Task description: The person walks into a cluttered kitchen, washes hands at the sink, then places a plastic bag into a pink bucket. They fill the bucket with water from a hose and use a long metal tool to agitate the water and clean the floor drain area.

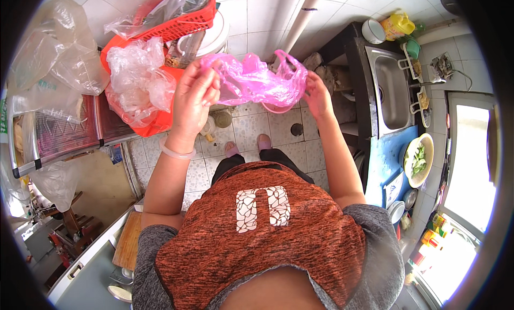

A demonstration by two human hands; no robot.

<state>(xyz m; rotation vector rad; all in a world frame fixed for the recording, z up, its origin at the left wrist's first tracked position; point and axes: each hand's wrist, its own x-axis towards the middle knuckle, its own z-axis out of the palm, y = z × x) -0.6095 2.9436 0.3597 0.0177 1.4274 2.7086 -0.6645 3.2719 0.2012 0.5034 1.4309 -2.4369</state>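
Observation:
A thin pink plastic bag (257, 79) is stretched between my hands in front of me, above the tiled floor. My left hand (197, 85) grips its left end, with the thumb and fingers pinched together. At the bag's right end, by a loop of the plastic, my right hand (317, 91) holds on, its fingertips partly hidden behind the film. Beneath the bag the rim of a pink basin (278, 109) shows. Close to the left of my left hand, crumpled clear plastic bags (138, 81) lie in a red-orange bag (154, 127).
A red plastic basket (188, 23) stands at the upper left, near a white bucket (215, 35). On the right are a steel sink (391, 91) and a bowl of green leaves (418, 160) on a blue surface (387, 149). A wooden board (127, 239) lies at the lower left.

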